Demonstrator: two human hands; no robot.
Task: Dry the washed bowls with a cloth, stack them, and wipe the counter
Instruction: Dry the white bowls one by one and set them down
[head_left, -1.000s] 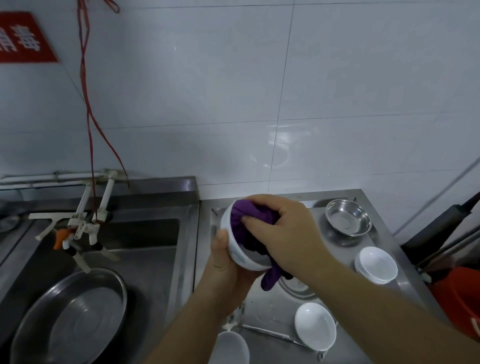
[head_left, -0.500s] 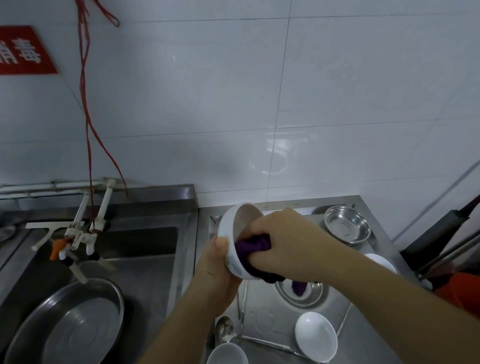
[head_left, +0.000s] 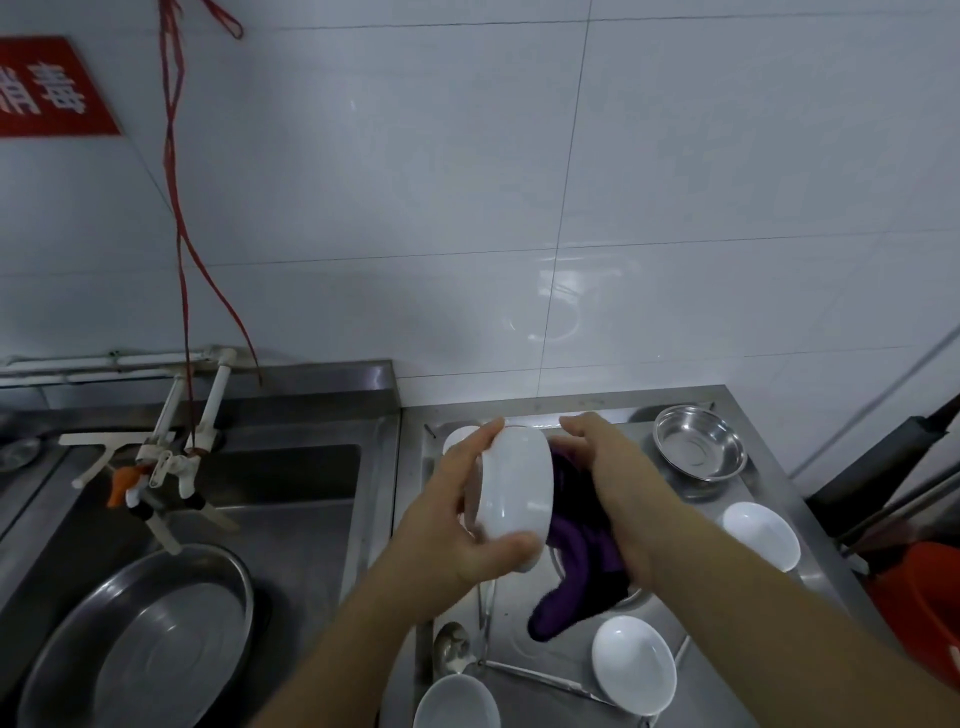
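Head view gives me a glossy white tiled wall (head_left: 519, 182) across the top, with a red sign (head_left: 49, 88) at upper left and a thin red cord (head_left: 179, 208) hanging down to the white pipe taps (head_left: 171, 447). Below them I see the steel sink (head_left: 291, 499), its basin holding a wide round metal pan (head_left: 140, 639). To the right lies the steel counter (head_left: 769, 499), dull and smooth, and my two forearms cross it and hide much of its middle. A shallow steel bowl (head_left: 698, 441) sits at the counter's back, white glazed bowls at right (head_left: 761, 535), front (head_left: 634, 665) and bottom edge (head_left: 457, 701), and a metal spoon (head_left: 451, 647) lies beside the last. My left hand (head_left: 452, 525) grips the held white bowl (head_left: 514, 493) above the counter, tilted on its side, thumb and fingers curled round its rim. My right hand (head_left: 608, 483) clutches the soft purple cloth (head_left: 576, 561), pressed to the bowl's mouth, its tail drooping.
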